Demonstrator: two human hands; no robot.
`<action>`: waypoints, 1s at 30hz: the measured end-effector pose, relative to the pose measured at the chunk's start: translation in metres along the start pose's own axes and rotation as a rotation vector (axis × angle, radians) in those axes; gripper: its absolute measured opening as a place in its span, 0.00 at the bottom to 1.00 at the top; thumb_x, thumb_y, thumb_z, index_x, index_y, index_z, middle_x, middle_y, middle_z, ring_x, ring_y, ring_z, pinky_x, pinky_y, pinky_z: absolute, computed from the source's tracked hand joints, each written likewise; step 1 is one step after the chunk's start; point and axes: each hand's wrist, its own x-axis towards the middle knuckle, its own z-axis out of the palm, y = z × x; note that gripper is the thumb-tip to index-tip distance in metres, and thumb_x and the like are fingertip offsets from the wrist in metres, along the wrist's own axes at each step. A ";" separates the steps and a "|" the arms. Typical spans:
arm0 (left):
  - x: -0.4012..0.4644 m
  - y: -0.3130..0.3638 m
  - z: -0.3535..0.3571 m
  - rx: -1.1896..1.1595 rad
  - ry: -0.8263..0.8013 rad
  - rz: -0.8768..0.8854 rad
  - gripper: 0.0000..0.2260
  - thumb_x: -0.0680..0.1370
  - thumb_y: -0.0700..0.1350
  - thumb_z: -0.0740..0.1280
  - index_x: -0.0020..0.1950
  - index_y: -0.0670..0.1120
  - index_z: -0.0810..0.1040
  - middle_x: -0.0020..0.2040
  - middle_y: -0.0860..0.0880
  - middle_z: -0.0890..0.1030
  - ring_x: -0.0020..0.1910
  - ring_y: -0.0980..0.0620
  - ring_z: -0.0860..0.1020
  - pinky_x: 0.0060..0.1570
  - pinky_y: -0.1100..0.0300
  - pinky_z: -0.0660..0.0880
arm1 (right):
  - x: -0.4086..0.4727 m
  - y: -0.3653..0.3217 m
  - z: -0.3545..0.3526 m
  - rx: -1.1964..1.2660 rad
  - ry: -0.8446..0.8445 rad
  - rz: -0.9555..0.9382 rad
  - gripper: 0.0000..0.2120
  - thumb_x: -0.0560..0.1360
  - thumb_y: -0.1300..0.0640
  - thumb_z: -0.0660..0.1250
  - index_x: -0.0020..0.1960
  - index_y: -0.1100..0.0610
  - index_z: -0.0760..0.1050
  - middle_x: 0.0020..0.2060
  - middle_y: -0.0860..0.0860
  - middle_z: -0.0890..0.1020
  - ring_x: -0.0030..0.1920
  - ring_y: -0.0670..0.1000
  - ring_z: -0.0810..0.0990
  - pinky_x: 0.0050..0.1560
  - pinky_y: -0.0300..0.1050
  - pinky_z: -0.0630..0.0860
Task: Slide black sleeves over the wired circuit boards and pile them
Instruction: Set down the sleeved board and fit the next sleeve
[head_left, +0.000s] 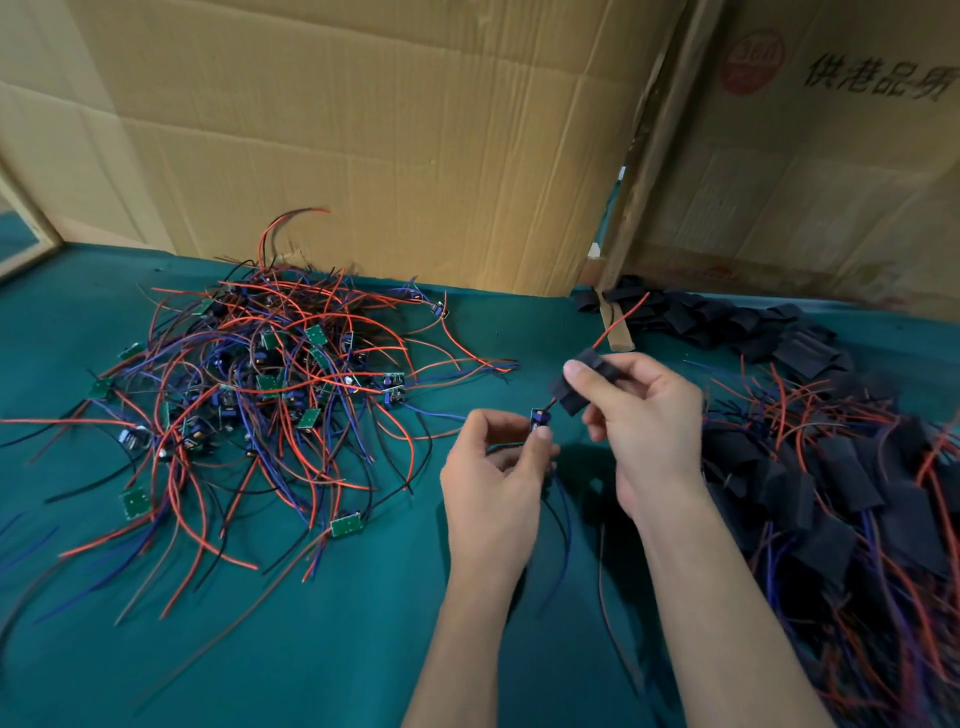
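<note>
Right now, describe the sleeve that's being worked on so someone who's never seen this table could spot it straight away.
Start at the green table, between the bare-board tangle on the left and the finished pile on the right. Just right of centre, the right hand pinches one black sleeve above the cloth. Unlike the spare sleeves lying by the cardboard, it has a red wire threaded through.

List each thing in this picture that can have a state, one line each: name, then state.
left hand: pinches the circuit board
circuit board: bare, not yet in the sleeve
right hand: grips the black sleeve
black sleeve: threaded on the red wire, short of the board
red wire: sticks out past the sleeve
unsleeved boards: tangled heap, left
sleeved boards: piled, right
spare sleeves: loose heap
</note>
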 end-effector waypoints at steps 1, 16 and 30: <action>0.001 0.000 -0.001 -0.017 -0.003 -0.010 0.04 0.77 0.38 0.72 0.45 0.44 0.78 0.40 0.48 0.84 0.38 0.49 0.86 0.38 0.58 0.81 | 0.000 0.001 -0.001 -0.030 -0.014 -0.005 0.06 0.73 0.64 0.77 0.42 0.58 0.80 0.26 0.47 0.80 0.23 0.44 0.72 0.23 0.36 0.67; 0.002 -0.002 -0.002 0.044 0.102 0.027 0.09 0.73 0.37 0.74 0.42 0.48 0.77 0.38 0.50 0.82 0.31 0.51 0.80 0.35 0.55 0.77 | -0.010 -0.007 0.001 -0.324 -0.307 0.122 0.11 0.69 0.51 0.80 0.40 0.57 0.82 0.30 0.56 0.82 0.27 0.48 0.76 0.25 0.38 0.69; 0.005 -0.001 0.003 0.056 0.034 -0.029 0.09 0.75 0.37 0.66 0.42 0.51 0.78 0.37 0.53 0.82 0.38 0.48 0.84 0.43 0.50 0.81 | -0.006 -0.118 -0.093 -1.215 -0.129 -0.072 0.36 0.51 0.11 0.62 0.45 0.36 0.82 0.33 0.42 0.86 0.38 0.50 0.86 0.34 0.51 0.82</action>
